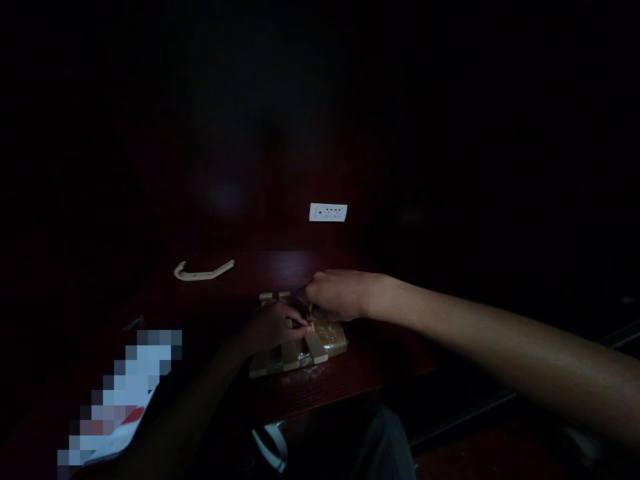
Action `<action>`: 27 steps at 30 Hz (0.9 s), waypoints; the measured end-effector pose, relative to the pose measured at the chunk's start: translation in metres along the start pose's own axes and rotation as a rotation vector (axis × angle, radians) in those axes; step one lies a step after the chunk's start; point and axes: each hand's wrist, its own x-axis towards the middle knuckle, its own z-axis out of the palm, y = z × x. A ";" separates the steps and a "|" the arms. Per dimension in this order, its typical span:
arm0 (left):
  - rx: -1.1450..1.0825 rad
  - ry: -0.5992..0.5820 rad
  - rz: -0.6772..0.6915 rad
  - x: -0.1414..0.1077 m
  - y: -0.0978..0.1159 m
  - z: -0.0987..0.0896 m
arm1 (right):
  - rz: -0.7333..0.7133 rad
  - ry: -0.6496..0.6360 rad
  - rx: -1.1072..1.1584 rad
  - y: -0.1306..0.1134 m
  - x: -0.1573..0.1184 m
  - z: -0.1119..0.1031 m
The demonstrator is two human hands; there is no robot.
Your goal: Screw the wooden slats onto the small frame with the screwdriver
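Note:
Several pale wooden slats (290, 357) lie side by side over a brown, tape-wrapped block (333, 335) on the dark red table. My left hand (275, 325) rests over the slats, its thumb and fingertips pinched at the upper part of the right slat; what they hold is too small to make out. Above that same spot my right hand (334, 293) is closed on a thin tool with a yellow handle (309, 311), whose tip points down near my left fingertips.
A curved wooden piece (204, 274) lies at the table's back left. On the wall behind is a white socket panel (328, 213). A partly pixelated paper (125, 413) is at lower left. My knee (385, 443) shows below the table's front edge.

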 end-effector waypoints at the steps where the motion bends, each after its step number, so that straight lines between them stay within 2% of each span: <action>1: 0.002 0.002 0.000 0.000 0.001 0.000 | -0.002 0.006 0.002 0.001 0.000 0.001; 11: 0.028 0.048 0.044 0.000 0.003 -0.001 | -0.045 0.012 0.085 0.012 0.004 0.006; 17: 0.037 0.039 0.049 0.001 0.001 -0.001 | -0.005 -0.073 0.144 0.011 0.010 -0.001; 21: 0.042 0.044 0.030 0.001 0.001 -0.001 | 0.018 -0.118 0.078 0.003 0.006 -0.009; 27: 0.005 0.004 0.043 0.000 0.001 -0.001 | 0.019 -0.038 -0.001 -0.005 0.004 -0.010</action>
